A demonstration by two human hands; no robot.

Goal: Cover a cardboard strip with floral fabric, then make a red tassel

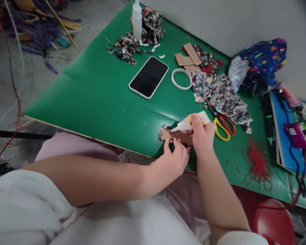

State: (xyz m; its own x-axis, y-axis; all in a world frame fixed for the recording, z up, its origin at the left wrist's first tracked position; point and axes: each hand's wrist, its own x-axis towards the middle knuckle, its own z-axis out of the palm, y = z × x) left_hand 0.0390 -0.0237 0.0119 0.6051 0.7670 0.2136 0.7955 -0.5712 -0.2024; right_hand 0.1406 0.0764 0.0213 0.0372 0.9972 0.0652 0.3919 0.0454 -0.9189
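Note:
My right hand (203, 133) is wrapped round a small white glue bottle (185, 124), tilted so its nozzle points down at a brown cardboard strip (183, 136). The strip lies on a piece of dark floral fabric (160, 135) near the table's front edge. With bent fingertips my left hand (175, 156) presses on the near edge of the fabric and cardboard. Whether the nozzle touches the cardboard I cannot tell. Scissors (223, 128) with red and yellow handles lie just right of my right hand, their blades partly under floral fabric (219, 91).
On the green table (97, 92) are a phone (149, 77), a tape roll (172, 80), cardboard pieces (185, 60) and red threads (259, 163). A second glue bottle (137, 22) stands at the back by fabric scraps (126, 46). Glue guns (297, 134) with cords lie at right. A red stool (274, 221) sits below.

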